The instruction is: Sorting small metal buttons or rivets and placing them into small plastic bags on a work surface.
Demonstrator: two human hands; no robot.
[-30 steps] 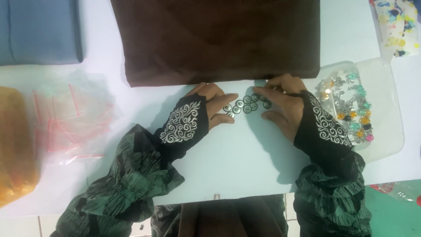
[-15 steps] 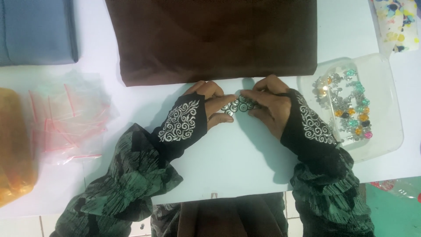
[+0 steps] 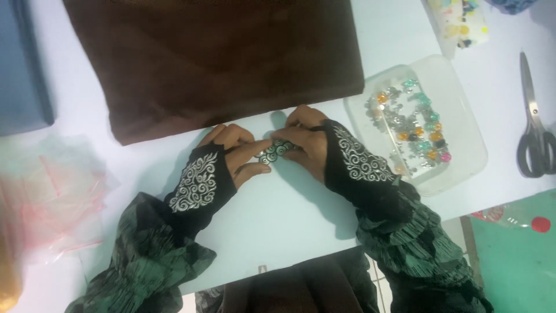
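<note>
At my far left lie clear plastic bags (image 3: 52, 191) on the pale table (image 3: 289, 214). My left hand (image 3: 229, 157) pinches the left end of a string of silver spiral ornaments (image 3: 275, 150), thumb below and fingers above. The piece lies flat on the table between both hands, just below the edge of a folded brown cloth (image 3: 220, 58). My right hand (image 3: 307, 142) closes its fingertips on the other end. Further right sits a clear tray (image 3: 463, 168) of coloured beads, then scissors (image 3: 534, 127) near the edge.
</note>
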